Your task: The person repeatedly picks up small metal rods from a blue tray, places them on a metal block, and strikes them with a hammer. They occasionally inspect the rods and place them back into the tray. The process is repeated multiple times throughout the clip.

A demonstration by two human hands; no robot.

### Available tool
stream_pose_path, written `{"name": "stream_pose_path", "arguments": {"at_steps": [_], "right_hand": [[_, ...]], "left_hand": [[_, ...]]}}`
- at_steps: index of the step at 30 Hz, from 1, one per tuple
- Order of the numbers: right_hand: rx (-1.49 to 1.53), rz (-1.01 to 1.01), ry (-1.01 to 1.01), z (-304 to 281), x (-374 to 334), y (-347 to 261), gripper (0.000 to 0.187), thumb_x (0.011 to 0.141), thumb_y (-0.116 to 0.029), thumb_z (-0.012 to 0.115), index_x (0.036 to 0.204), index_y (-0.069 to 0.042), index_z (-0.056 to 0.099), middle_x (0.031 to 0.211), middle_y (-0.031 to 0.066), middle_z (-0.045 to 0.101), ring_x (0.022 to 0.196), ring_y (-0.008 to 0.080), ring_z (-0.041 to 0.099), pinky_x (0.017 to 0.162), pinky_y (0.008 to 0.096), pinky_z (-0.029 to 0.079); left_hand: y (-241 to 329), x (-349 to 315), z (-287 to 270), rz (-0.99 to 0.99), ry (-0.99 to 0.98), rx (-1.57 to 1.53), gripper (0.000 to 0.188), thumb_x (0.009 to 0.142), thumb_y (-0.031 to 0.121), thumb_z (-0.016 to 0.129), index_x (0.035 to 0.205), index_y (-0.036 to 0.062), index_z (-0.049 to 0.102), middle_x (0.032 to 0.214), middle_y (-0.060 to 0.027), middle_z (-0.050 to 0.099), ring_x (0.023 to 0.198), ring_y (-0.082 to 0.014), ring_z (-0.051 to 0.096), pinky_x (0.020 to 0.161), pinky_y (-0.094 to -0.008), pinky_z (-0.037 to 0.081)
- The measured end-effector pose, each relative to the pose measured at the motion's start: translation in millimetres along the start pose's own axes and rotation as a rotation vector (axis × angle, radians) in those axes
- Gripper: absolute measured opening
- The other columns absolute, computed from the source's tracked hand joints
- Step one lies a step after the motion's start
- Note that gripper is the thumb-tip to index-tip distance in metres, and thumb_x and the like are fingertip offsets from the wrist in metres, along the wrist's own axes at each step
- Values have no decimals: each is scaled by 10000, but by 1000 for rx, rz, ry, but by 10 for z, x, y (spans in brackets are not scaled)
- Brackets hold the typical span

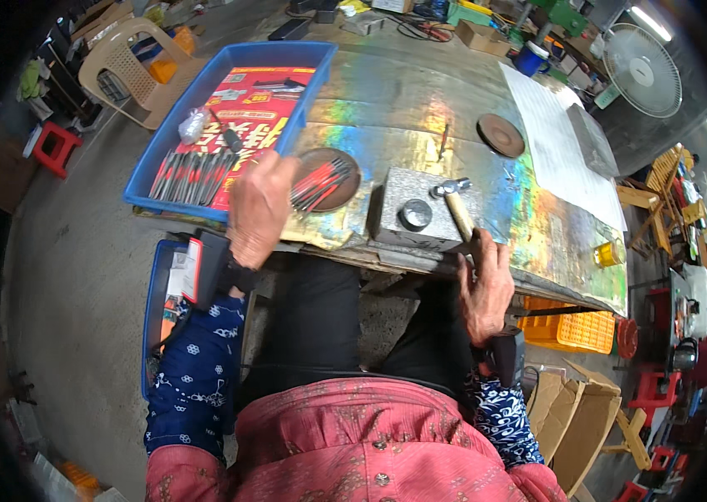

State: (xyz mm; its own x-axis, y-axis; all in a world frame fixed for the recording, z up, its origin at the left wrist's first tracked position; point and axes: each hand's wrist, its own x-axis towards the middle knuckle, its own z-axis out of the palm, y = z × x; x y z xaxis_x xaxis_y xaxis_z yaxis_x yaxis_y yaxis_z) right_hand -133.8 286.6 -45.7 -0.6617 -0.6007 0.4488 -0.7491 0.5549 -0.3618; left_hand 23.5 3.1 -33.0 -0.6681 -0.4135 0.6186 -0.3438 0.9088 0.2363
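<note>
Logging the hammer (457,209): we see its head on the grey block (420,182), handle reaching the block's near edge. Likely head-heavy, stiff; take it low on the wood. Right hand (487,289) has bent fingers at the handle end; grip unclear to us. Left hand (261,205), left of the block, fingers curled, contents we can't tell. Rods (317,186) left of the block: probably light; pinch mid-shaft.

One hammer (459,216), two brown dishes (501,135)
</note>
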Motion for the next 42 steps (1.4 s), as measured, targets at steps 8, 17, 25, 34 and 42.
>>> {"name": "stream_pose_path", "arguments": {"at_steps": [8,17,25,34,42], "right_hand": [[20,28,-31,-38,12,-34,467,850,-93,654,1288,-85,492,1027,194,525,888,415,581,712,460,490],[21,1,-23,-40,21,-36,466,846,-72,647,1284,-76,490,999,190,531,866,408,577,706,452,488],[20,25,-68,-174,70,6,363,870,-191,651,1200,-71,561,974,186,563,844,389,597,718,435,484],[56,76,-7,-284,339,493,227,884,-199,639,1022,-19,653,805,143,586,689,291,599,637,379,473],[-18,191,-128,-159,476,895,244,893,-196,604,1048,-15,656,887,178,606,771,345,613,713,425,480]], "left_hand": [[-789,105,-205,-298,-398,288,147,772,110,706,900,39,693,867,-201,674,832,-360,659,704,-446,513],[-1062,145,167,-311,-553,351,225,695,91,761,816,-54,639,874,-283,642,882,-429,634,755,-484,519],[-1348,-4,331,-223,-440,217,123,667,-2,643,768,-49,592,784,-265,613,732,-441,611,632,-526,470],[-1251,120,152,-246,-421,117,158,675,-14,645,822,-44,595,791,-276,608,789,-427,617,673,-464,469],[-1185,156,59,-258,-444,166,197,769,71,640,935,-34,656,851,-253,644,830,-410,634,697,-445,490]]}}
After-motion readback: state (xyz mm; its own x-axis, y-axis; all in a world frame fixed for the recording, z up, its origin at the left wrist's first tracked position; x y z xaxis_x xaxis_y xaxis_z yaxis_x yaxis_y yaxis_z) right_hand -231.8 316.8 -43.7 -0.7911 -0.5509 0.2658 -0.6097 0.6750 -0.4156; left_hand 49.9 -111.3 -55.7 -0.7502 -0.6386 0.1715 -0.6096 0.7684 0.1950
